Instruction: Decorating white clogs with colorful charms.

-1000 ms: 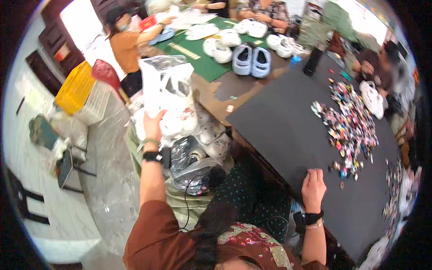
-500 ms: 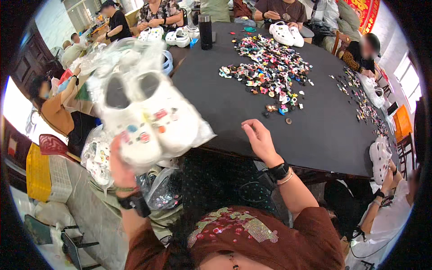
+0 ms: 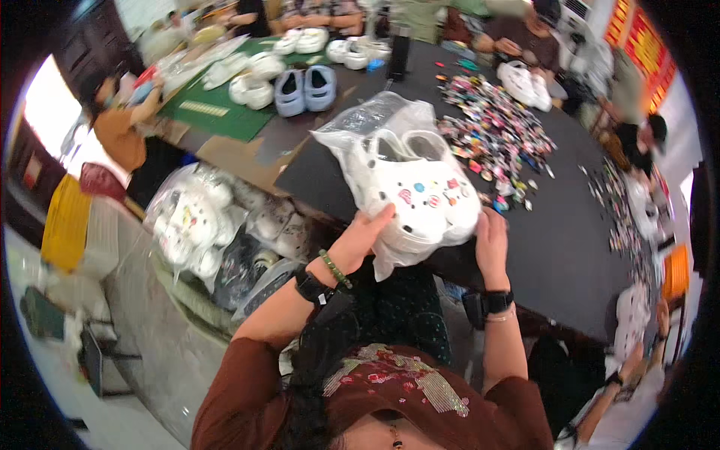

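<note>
A pair of white clogs [image 3: 420, 201] with small coloured charms on the uppers sits on a clear plastic bag [image 3: 379, 116] at the near edge of the black table. Around the side of the left-hand clog my left hand [image 3: 371, 231] is closed, thumb on top. My right hand [image 3: 491, 238] is at the toe of the other clog, fingers bent against its side and underside. The fingertips beneath the shoes are hidden. Beyond my right hand spreads a pile of small colourful shoe charms [image 3: 499, 139].
On my left, bagged white clogs [image 3: 191, 221] fill a container. Blue clogs [image 3: 306, 90] and more white clogs [image 3: 251, 88] stand on the far left table by a green mat [image 3: 221, 112]. A dark bottle [image 3: 399, 56] stands at the back. Several people work around the tables.
The bagged clogs have come from the left to in front of me, lower over the table. My right hand, formerly empty, now touches them. The view has turned left.
</note>
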The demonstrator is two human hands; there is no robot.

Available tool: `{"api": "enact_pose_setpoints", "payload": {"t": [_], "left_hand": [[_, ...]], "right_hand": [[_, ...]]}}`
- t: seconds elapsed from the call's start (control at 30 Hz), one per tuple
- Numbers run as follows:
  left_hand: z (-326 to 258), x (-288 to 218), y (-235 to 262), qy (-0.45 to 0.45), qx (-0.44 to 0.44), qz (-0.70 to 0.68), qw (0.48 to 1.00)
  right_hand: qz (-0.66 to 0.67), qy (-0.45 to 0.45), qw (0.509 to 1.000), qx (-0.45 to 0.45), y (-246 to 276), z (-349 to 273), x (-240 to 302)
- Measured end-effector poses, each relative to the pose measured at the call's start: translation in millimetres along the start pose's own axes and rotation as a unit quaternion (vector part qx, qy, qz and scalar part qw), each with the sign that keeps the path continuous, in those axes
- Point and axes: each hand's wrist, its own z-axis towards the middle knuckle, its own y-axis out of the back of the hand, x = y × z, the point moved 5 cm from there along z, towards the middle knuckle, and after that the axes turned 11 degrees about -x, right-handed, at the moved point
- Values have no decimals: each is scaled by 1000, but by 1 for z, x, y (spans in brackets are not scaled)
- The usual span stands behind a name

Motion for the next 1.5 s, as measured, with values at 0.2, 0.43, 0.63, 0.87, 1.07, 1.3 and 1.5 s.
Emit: {"api": "enact_pose_setpoints", "payload": {"t": [0.2, 0.43, 0.63, 0.87, 1.07, 1.3, 1.5], "left_hand": [[-19, -16, 88, -2, -131, 263, 956], [-67, -109, 298, -311, -550, 482, 607], [-109, -125, 444, 53, -740, 474, 475], [-104, -120, 490, 156, -654, 534, 513], [-95, -121, 499, 93, -682, 522, 503], [-95, -85, 484, -249, -645, 540, 480], [-128, -85, 413, -395, -642, 449, 479]], "right_hand": [[-32, 28, 998, -44, -8, -8, -13], [2, 27, 998, -60, -10, -13, -22], [-17, -17, 999, -47, -11, -12, -27], [-12, -23, 998, -59, -10, -12, -24], [-27, -23, 998, -60, -9, -16, -23], [11, -42, 997, -63, -6, -20, -19], [29, -33, 997, -62, -12, -14, -9]]}}
